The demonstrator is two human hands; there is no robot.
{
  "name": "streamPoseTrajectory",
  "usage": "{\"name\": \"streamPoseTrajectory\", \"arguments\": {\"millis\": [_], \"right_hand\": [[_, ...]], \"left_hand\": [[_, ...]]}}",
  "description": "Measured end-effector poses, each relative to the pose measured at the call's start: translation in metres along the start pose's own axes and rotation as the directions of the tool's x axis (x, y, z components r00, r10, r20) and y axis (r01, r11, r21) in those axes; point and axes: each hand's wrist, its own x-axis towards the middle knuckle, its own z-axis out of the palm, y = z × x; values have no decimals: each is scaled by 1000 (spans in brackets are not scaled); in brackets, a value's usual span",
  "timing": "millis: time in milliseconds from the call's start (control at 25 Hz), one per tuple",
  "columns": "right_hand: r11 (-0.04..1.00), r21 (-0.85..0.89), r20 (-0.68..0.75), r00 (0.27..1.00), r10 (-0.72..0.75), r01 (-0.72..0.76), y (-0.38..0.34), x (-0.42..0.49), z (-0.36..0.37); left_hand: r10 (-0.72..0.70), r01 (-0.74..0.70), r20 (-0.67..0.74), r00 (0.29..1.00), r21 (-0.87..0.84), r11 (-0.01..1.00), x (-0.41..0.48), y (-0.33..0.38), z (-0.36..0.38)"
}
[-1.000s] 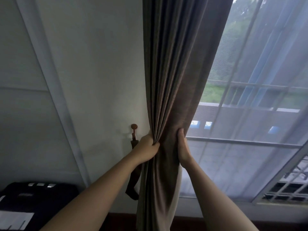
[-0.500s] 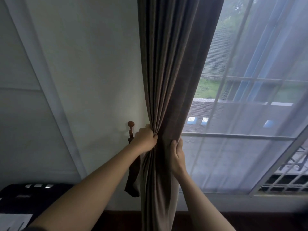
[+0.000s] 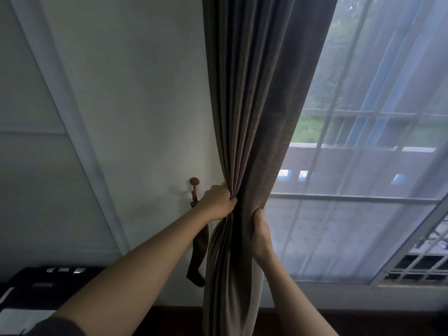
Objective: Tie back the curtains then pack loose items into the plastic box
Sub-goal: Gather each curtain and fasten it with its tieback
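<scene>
Two hands: both grip the brown curtain (image 3: 254, 105) at the same gathered stretch, just right of the wall hook.
Left hand (image 3: 217, 202): closed in a fist round the bunched left folds, fingers (image 3: 228, 194) curled tight into the cloth.
Right hand (image 3: 260, 235): just below and to the right of the left hand, fingers (image 3: 258, 214) wrapped over the curtain's right edge and pinching it inward.
Curtain: hangs from the top of the view, pleats squeezed narrow between the hands and falling looser below them.
Tie-back strap (image 3: 197, 258): a dark brown band hanging slack from the hook, left of the curtain and partly behind the left forearm; it is not round the curtain.
Hook (image 3: 194, 181): a small reddish knob on the pale wall (image 3: 133, 93), near the left hand.
Sheer curtain (image 3: 363, 214): white, over the window on the right, with railings and greenery showing through.
Lower left: a black object (image 3: 36, 287) with pale markings, too dim to identify.
</scene>
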Motion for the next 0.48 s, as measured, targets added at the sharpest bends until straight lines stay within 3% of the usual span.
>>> {"name": "streamPoseTrajectory", "arguments": {"millis": [200, 480], "right_hand": [[997, 80, -44, 999, 11, -8, 3, -1, 2], [961, 236, 172, 980, 103, -142, -6, -6, 15]], "left_hand": [[4, -4, 5, 1000, -41, 999, -2, -5, 5], [22, -18, 41, 999, -91, 996, 0, -9, 0]]}}
